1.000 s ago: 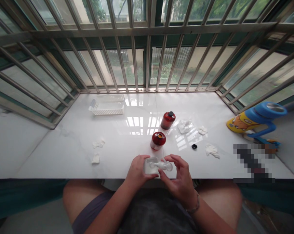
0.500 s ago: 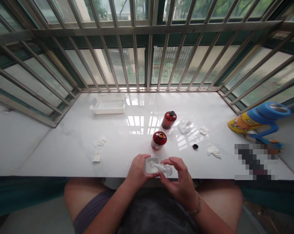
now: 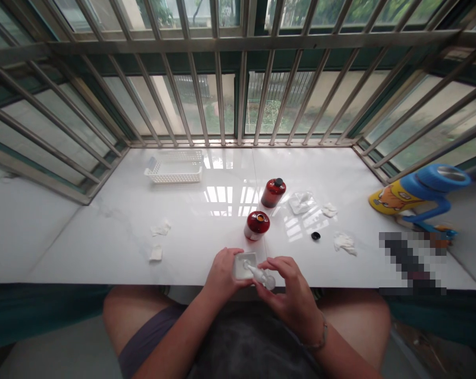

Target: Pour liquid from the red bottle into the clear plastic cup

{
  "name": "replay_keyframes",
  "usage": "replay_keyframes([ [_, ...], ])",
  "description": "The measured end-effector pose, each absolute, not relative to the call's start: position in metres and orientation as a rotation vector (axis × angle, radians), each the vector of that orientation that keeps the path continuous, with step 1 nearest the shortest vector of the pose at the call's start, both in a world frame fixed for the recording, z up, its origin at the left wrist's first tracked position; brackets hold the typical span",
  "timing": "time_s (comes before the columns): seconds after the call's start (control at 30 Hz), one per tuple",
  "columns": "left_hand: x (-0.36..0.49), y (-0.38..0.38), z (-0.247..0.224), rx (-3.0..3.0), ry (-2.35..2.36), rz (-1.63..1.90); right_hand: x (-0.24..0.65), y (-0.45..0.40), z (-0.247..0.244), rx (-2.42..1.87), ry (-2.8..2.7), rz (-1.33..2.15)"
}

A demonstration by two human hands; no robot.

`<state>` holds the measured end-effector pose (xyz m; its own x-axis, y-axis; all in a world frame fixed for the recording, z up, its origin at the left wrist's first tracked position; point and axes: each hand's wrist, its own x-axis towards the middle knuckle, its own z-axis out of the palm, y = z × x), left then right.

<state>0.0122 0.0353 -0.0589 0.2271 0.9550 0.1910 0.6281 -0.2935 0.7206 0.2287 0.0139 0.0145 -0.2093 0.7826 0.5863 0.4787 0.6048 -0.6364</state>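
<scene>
My left hand [image 3: 224,275] grips a small square translucent plastic container [image 3: 245,266] at the table's near edge. My right hand [image 3: 288,287] pinches a clear dropper [image 3: 263,277] between its fingers. The dropper's narrow tip rests in or over the container, and its bulb end points towards me. Ahead of my hands stands an open amber-red glass bottle [image 3: 257,225] with a white label. Beyond it is a capped amber-red glass bottle [image 3: 273,192]. A small black bottle cap [image 3: 316,236] lies to the right.
Crumpled white tissues [image 3: 344,243] lie on both sides of the white marble counter [image 3: 103,247]. A white plastic basket [image 3: 174,172] stands at the far left, against steel window bars [image 3: 218,89]. A blue and yellow cartoon bottle [image 3: 415,192] lies at the right, near a pixelated patch [image 3: 412,263].
The dropper's bulb end has swung down towards me while its tip stays at the container. The bottles and tissues stay put on the counter, and the view has shifted only slightly.
</scene>
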Motion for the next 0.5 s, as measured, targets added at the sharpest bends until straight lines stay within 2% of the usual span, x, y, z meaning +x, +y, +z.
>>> replay_keyframes([
  [0.5, 0.013, 0.035, -0.057, 1.977, 1.469, 0.831, 0.229, 0.002, 0.018, -1.053, -1.883, 0.336],
])
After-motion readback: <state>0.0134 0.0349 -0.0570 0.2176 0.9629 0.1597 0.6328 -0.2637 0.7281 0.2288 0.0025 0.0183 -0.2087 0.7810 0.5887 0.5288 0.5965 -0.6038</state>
